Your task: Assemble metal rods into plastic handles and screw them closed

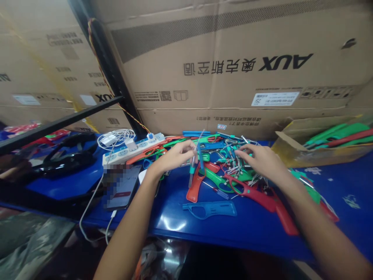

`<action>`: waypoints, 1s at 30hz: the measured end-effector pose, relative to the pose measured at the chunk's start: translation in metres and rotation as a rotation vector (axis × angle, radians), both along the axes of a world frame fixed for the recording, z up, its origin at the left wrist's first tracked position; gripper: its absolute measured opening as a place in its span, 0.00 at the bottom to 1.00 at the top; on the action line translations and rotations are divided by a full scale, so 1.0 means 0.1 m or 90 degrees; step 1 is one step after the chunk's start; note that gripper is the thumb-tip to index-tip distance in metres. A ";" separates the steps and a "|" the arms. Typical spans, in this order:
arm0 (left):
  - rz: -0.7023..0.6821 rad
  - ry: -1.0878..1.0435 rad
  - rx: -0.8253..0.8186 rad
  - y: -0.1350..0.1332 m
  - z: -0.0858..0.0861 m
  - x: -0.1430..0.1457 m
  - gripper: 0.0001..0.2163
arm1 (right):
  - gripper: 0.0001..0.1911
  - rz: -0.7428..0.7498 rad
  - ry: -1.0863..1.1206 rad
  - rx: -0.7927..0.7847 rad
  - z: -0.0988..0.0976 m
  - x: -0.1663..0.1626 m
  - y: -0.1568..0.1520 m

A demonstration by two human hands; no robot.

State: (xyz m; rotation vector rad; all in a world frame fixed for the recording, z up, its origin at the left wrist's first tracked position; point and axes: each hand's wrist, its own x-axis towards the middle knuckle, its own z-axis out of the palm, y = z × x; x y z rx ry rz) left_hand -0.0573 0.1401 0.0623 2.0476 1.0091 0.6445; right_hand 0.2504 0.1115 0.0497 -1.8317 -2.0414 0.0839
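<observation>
Thumb and fingertips of the left hand [183, 153] pinch a slim teal-and-metal part [192, 170] above an orange casing [194, 191]. The right hand [260, 157], fingers half curled, is at a heap of wired teal parts [231, 155]; whether it grips one cannot be told. Farther right, an open-topped cardboard box [309, 158] holds green and red casings [339, 134]. Behind stands a large carton [160, 70], printed upside down with "AUX" and "奥克斯空调"; its white label [275, 98] is mostly too small to read.
</observation>
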 end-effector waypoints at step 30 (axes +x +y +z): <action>0.035 -0.111 -0.016 -0.06 0.12 -0.01 0.14 | 0.27 0.199 0.877 -0.373 0.12 -0.59 -0.31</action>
